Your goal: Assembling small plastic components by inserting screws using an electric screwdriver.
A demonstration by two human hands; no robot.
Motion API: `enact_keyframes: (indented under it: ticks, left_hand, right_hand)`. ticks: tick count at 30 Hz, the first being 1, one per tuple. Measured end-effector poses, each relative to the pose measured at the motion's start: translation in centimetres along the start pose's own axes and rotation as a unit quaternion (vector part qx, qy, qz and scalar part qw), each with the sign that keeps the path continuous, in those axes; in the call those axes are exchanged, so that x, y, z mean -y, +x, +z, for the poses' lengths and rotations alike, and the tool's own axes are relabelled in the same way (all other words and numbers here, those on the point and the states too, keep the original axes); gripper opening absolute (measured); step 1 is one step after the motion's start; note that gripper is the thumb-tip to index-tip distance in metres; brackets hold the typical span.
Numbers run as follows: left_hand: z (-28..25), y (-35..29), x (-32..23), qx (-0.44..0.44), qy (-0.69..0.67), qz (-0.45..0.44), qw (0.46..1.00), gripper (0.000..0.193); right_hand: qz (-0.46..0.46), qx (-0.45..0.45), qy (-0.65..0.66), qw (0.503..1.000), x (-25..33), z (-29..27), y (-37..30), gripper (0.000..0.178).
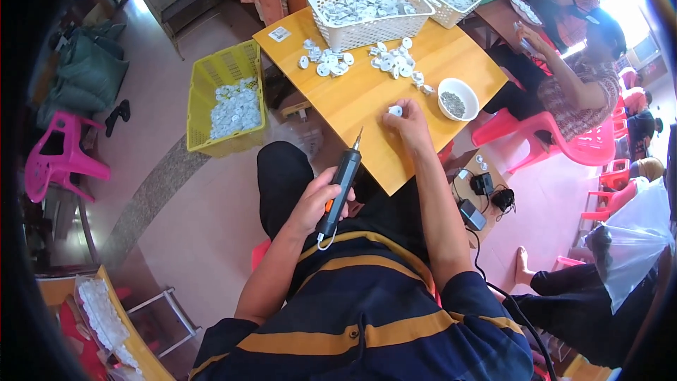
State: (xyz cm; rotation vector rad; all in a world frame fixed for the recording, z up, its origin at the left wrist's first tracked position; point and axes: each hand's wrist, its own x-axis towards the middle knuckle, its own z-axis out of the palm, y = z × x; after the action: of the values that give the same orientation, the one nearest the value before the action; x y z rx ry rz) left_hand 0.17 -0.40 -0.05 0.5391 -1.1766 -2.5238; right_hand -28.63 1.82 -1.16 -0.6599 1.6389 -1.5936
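Note:
My left hand [319, 201] is wrapped round a black electric screwdriver [340, 194], its bit pointing up and away over the near edge of the wooden table [338, 109]. Between the fingertips of my right hand [409, 127] is a small round white plastic part [395, 111], held just above the tabletop. Right of that hand stands a white bowl [471, 91] of small metal pieces, probably screws. Two loose groups of similar white parts [331, 63] lie farther back on the table.
A white perforated basket [338, 37] full of white parts stands at the table's back, beside a second basket [462, 17]. On the floor at left is a yellow crate [204, 137] of white parts. Another person [582, 92] sits at right. A cable [508, 296] runs past my right side.

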Motion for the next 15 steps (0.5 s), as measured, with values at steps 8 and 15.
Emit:
enact_keyframes:
  ticks: [8,15]
  left_hand:
    - [-0.2,-0.1,0.1,-0.002,0.009,-0.009,1.000,0.046]
    - [-0.2,0.0,0.2,-0.006,0.009,0.002,1.000,0.050]
  right_hand:
    - [-0.027,0.039,0.074,0.996,0.0,1.8,-1.7,0.023]
    - [-0.034,0.016,0.123,0.992,-1.2,2.9,-2.7,0.022]
